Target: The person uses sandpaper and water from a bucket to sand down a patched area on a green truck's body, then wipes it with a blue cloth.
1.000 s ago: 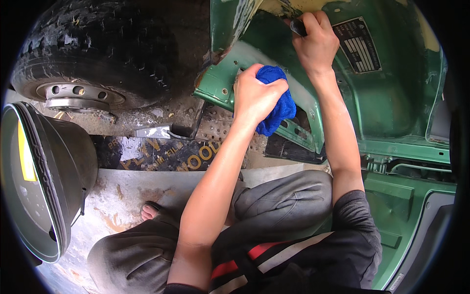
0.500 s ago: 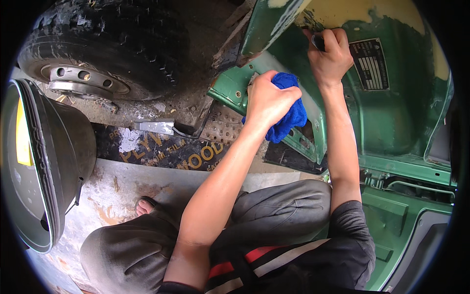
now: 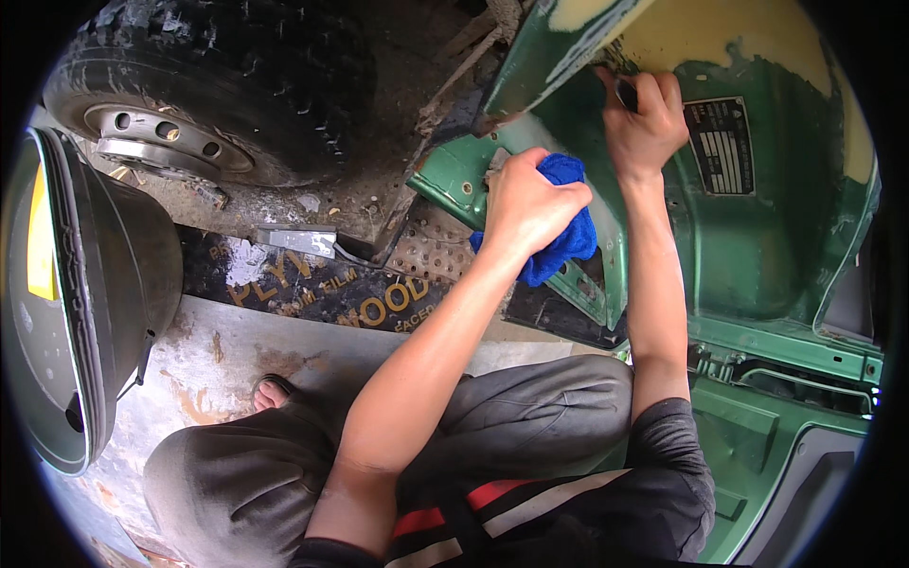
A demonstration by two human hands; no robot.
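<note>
My left hand (image 3: 530,204) is closed on a bunched blue cloth (image 3: 566,232), which hangs out below the fingers. A small greyish flat piece shows by its fingertips; its kind is unclear. This hand is over a green metal bracket (image 3: 445,180) with holes. My right hand (image 3: 646,123) is closed round a small dark-handled tool (image 3: 625,92), its working end hidden. It is up against the inside of a green vehicle body panel (image 3: 757,246), just under a patch of yellowish filler (image 3: 682,33) with a chipped dark edge.
A large tyre (image 3: 208,95) on a steel rim lies at upper left. Below it stands a dark round tub-like housing (image 3: 133,275). A black printed plywood board (image 3: 312,284) lies on the floor. A data plate (image 3: 721,147) sits on the panel, and another green panel (image 3: 739,426) is at lower right.
The whole view has shifted slightly, so the scene sits a little lower. Both hands keep nearly the same places against the green metal, with the same holds.
</note>
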